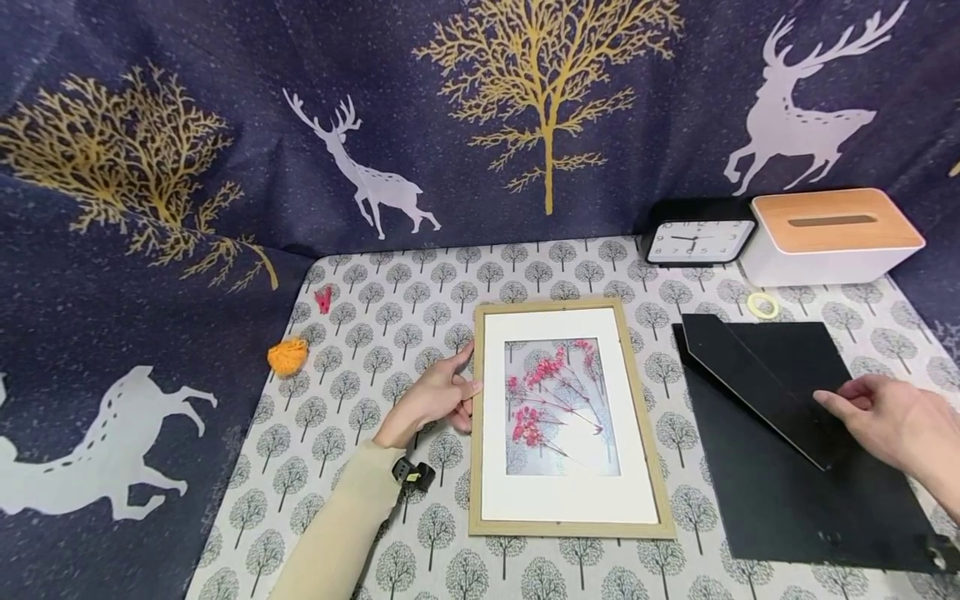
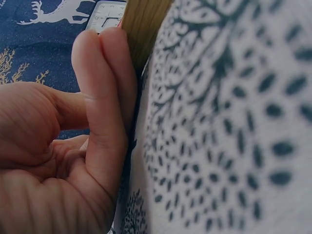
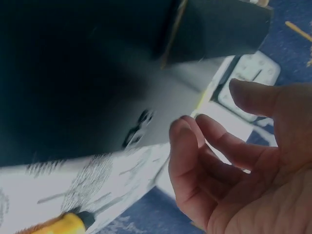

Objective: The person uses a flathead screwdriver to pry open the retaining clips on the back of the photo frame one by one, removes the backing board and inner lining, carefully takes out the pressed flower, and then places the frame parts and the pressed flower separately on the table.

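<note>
A wooden picture frame (image 1: 477, 467) with a white mat lies on the patterned cloth, pink dried flowers (image 1: 550, 367) showing in its window. At its left edge, my left hand (image 1: 442, 392) grips the wood, the thumb lapping slightly over the rim. The left wrist view has the fingers (image 2: 105, 97) upright against the frame's side (image 2: 146, 24). A black backing board (image 1: 757, 492) with a stand flap (image 1: 750, 375) lies to the right. Over it hovers my right hand (image 1: 888, 417), fingers loosely bent, holding nothing; in the right wrist view they are apart from the board.
A clock (image 1: 701, 242) and a tissue box (image 1: 832, 237) stand at the back right, near a pale yellow ring (image 1: 762, 306). At the left lie a red clothespin (image 1: 323, 299) and an orange yarn bundle (image 1: 288, 357). The right wrist view shows a yellow-handled tool (image 3: 66, 224).
</note>
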A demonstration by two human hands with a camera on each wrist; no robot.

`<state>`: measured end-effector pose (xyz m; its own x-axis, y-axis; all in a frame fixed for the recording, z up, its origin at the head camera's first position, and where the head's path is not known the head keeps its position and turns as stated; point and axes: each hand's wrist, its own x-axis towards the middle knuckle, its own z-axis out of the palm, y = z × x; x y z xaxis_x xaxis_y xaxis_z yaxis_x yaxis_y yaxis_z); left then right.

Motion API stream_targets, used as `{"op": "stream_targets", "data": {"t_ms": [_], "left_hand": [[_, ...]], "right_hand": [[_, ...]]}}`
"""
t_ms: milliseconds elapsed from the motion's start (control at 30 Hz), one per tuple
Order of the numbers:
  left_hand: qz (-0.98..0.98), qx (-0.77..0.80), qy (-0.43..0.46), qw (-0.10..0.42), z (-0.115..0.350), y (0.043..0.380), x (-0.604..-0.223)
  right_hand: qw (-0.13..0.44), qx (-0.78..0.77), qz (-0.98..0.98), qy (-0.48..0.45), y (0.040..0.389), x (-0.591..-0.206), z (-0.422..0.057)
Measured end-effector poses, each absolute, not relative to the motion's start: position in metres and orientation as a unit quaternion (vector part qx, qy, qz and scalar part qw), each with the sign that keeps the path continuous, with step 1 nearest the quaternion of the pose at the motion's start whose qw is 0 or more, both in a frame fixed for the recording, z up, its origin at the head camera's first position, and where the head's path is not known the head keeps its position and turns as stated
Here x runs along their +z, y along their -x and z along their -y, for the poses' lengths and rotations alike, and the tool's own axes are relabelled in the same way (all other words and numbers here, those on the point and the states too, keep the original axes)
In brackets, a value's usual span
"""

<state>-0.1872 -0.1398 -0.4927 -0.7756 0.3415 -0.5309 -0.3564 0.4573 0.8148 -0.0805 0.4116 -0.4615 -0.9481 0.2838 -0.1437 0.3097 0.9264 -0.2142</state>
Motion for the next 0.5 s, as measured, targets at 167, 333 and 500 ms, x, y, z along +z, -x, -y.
{"op": "stream_targets", "data": {"t_ms": [167,333,500], "left_hand": [[-0.786,0.519,0.004,0.335,0.140,0.187,-0.494],[-0.786,0.517,0.001,0.339,0.140,0.189,-0.494],[-0.787,0.517,0.000,0.336,0.141,0.189,-0.496]], "right_hand": [[0.009,-0.144,-0.982,-0.125,0.076,-0.455,-0.387],[-0.031,-0.197,-0.977,-0.078,0.076,-0.449,-0.352],[-0.069,-0.244,-0.967,-0.013,0.083,-0.448,-0.308]]}}
